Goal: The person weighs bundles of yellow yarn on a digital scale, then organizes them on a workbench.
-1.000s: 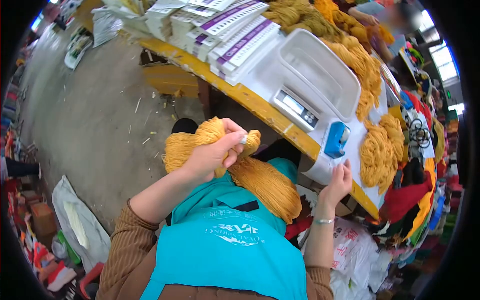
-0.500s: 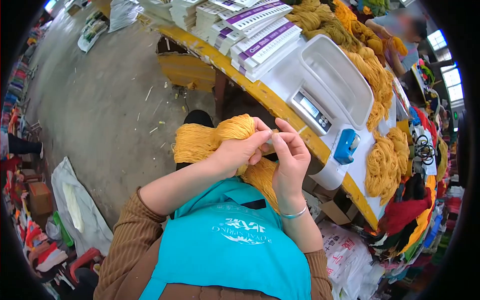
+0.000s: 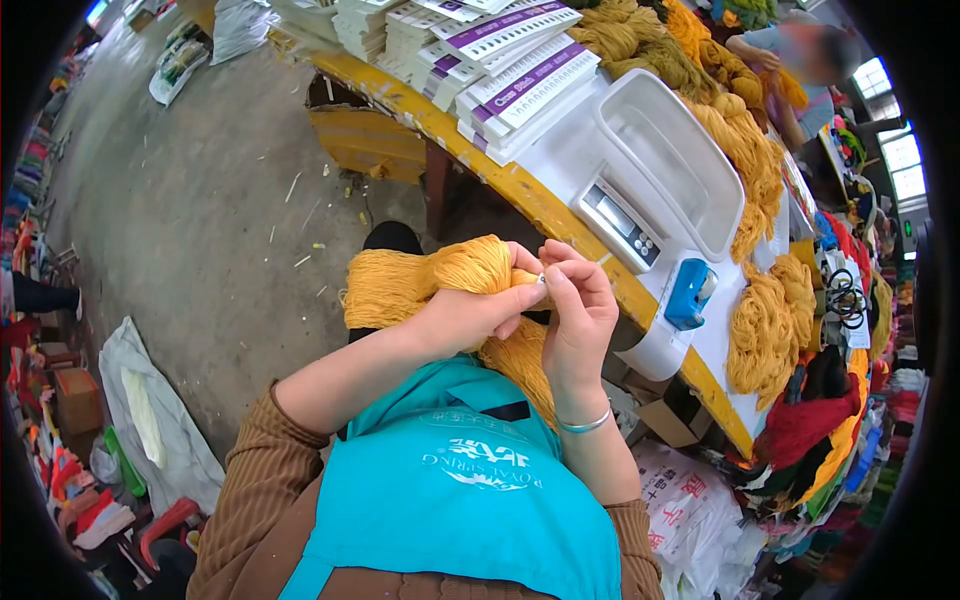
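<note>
- Golden yarn (image 3: 425, 280) is bunched above my lap, its thick loops at 9 o'clock from my fingertips, with 12 at the top of my view.
- Left hand (image 3: 465, 315) wraps closed round the bundle, thumb stretched toward its narrow end.
- Right hand (image 3: 580, 325) meets it there from 3 o'clock, thumb and forefinger pinched on a pale bit (image 3: 541, 279) too small to identify; the other fingers curve loosely.
- Further yarn (image 3: 522, 368) shows at 6 o'clock, near my turquoise apron (image 3: 440, 510); I cannot tell whether it belongs to the same bundle.
- Worn yellow table edge (image 3: 570, 236) slants from between 10 and 11 o'clock down to 4, close past my right hand, leaving that side little room.
- Digital scale (image 3: 620, 225) sits near that edge at 2 o'clock, a pale plastic tray (image 3: 670, 150) just beyond it.
- Blue tape dispenser (image 3: 686, 295) stands at 3 o'clock, a heap of golden skeins (image 3: 765, 330) past it.
- Purple-banded booklets (image 3: 525, 85) are stacked at 12 o'clock, reaching close to the edge.
- Bare floor (image 3: 220, 230) opens wide from 9 to 10 o'clock, free room beyond my left arm.
- Another person (image 3: 805, 100) is between 1 and 2 o'clock, across the table, well apart from me.
</note>
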`<move>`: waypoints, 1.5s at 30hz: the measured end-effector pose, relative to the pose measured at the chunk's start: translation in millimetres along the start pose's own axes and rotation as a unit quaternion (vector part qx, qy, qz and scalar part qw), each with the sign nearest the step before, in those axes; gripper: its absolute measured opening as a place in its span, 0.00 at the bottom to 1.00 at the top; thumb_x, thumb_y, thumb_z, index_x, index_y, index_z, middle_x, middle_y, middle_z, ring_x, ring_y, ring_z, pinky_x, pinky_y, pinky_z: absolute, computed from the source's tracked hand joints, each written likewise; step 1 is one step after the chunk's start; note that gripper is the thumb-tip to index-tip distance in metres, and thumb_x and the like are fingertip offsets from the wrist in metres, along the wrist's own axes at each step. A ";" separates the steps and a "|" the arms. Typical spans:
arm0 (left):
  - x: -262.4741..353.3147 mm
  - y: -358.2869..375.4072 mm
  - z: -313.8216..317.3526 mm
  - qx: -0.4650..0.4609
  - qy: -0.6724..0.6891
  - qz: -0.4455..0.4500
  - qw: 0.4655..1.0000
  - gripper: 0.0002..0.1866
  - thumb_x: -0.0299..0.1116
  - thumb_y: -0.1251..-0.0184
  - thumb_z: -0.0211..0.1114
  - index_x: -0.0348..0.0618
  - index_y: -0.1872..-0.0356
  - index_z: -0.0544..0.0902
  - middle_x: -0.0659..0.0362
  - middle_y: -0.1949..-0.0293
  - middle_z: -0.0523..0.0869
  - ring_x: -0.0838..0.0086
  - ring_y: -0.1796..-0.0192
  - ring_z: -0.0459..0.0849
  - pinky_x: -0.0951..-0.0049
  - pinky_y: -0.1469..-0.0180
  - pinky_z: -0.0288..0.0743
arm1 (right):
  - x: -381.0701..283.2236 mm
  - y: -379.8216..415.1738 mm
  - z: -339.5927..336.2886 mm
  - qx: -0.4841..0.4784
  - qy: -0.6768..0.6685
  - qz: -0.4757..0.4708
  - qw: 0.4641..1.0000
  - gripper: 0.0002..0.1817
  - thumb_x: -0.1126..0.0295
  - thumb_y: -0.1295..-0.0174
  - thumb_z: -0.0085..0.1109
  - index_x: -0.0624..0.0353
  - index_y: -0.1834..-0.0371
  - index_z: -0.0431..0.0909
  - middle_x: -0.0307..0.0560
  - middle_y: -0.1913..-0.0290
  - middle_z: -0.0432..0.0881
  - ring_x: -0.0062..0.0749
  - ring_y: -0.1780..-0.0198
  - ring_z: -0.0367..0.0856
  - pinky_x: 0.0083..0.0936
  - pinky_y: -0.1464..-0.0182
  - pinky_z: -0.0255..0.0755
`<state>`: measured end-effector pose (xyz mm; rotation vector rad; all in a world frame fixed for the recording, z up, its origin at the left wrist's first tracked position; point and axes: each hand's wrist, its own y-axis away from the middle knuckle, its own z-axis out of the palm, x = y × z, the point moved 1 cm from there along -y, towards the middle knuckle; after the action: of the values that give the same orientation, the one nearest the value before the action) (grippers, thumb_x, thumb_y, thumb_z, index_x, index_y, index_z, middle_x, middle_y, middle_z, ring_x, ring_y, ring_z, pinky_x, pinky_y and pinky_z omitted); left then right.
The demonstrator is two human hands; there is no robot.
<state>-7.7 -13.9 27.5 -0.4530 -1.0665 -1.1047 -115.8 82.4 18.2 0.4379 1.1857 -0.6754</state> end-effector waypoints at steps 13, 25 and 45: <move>7.9 2.6 0.7 -0.002 -0.119 0.065 0.991 0.09 0.38 0.28 0.66 0.45 0.61 0.77 0.68 0.72 0.76 0.87 0.75 0.71 0.83 0.74 0.65 | -20.2 9.1 -11.8 -0.100 0.075 0.033 0.992 0.15 0.73 0.29 0.53 0.64 0.42 0.67 0.49 0.54 0.80 0.25 0.52 0.78 0.23 0.46 0.71; 9.2 -2.6 -6.8 -0.059 -0.195 0.218 0.954 0.04 0.30 0.28 0.63 0.44 0.63 0.77 0.64 0.62 0.74 0.83 0.64 0.74 0.80 0.59 0.71 | -27.2 16.2 -22.1 -0.206 0.083 0.130 0.966 0.15 0.63 0.26 0.54 0.65 0.61 0.81 0.38 0.79 0.75 0.16 0.78 0.68 0.20 0.76 0.63; 54.1 -10.3 10.4 -0.269 -0.378 -0.132 0.876 0.13 0.41 0.34 0.67 0.40 0.59 0.83 0.62 0.74 0.80 0.78 0.81 0.72 0.76 0.79 0.64 | -117.6 31.8 -85.6 -0.203 0.604 -0.322 0.700 0.15 0.64 0.50 0.72 0.56 0.61 0.82 0.40 0.80 0.71 0.33 0.79 0.76 0.28 0.78 0.69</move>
<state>-18.9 -37.2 77.2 -1.2937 -1.5199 -1.5255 -179.2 189.6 100.0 -0.0021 2.7832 -0.6572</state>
